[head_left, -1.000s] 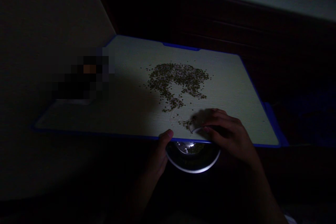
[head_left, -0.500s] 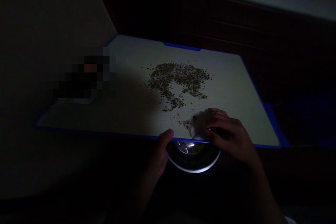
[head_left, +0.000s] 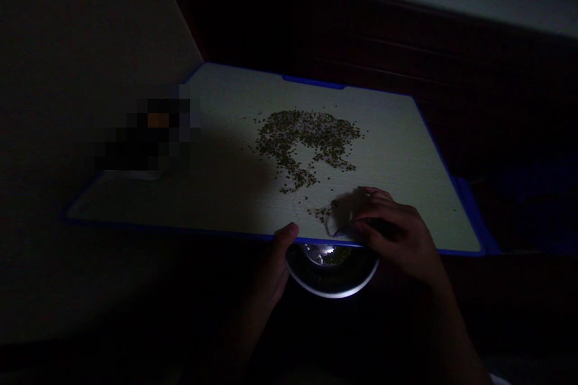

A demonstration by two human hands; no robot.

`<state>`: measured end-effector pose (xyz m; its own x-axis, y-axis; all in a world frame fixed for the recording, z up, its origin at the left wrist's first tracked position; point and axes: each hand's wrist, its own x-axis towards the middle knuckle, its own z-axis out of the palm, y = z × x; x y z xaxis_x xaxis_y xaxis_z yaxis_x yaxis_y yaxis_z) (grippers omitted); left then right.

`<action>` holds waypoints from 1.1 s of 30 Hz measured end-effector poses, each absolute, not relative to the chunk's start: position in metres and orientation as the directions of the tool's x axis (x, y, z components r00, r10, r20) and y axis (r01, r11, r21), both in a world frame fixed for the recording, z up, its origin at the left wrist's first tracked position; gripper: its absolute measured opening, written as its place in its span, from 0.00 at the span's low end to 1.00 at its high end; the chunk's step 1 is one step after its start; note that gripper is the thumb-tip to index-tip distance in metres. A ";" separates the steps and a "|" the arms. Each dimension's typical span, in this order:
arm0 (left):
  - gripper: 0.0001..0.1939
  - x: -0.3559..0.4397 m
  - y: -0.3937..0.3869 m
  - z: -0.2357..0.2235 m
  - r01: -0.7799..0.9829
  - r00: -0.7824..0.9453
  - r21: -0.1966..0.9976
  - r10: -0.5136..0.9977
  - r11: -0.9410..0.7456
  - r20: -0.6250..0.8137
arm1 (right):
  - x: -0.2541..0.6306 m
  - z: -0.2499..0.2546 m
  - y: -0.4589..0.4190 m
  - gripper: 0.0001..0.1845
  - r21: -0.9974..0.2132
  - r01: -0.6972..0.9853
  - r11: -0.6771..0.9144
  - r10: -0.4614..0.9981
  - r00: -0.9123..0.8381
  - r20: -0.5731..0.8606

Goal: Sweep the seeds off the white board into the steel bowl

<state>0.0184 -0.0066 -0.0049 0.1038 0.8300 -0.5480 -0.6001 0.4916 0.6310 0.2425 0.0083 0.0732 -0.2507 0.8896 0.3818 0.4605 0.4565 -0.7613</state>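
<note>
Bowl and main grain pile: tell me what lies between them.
The head view shows a small grain scatter, the thin piece in the right hand and the board's blue near edge between the main pile and the bowl.

No lettering, label, brand, number or sign is legible in the dimly lit scene.
</note>
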 end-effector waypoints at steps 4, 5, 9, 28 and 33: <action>0.19 0.018 -0.006 -0.006 -0.608 0.089 0.633 0.834 0.479 -0.545 | 0.241 0.070 0.004 0.05 -0.788 0.490 0.373 0.915 -0.053 0.401; 0.20 0.018 -0.006 -0.006 -0.605 0.085 0.632 0.828 0.485 -0.554 | 0.241 0.070 0.002 0.04 -0.793 0.500 0.347 0.913 0.013 0.408; 0.21 0.017 -0.006 -0.007 -0.611 0.069 0.624 0.819 0.486 -0.570 | 0.246 0.071 -0.013 0.03 -0.781 0.552 0.292 0.852 0.222 0.475; 0.22 0.016 -0.006 -0.010 -0.582 0.104 0.617 0.801 0.529 -0.589 | 0.200 0.075 -0.038 0.05 -0.602 0.716 0.353 0.892 -0.065 0.447; 0.24 0.015 -0.005 -0.008 -0.592 0.124 0.617 0.814 0.519 -0.567 | 0.212 0.071 -0.028 0.05 -0.627 0.727 0.282 0.901 0.025 0.434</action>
<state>0.0152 -0.0047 -0.0080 0.1236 0.8144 -0.5670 -0.5915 0.5192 0.6168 0.2116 -0.0284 0.0714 0.0250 0.9007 0.4337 0.7267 0.2816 -0.6266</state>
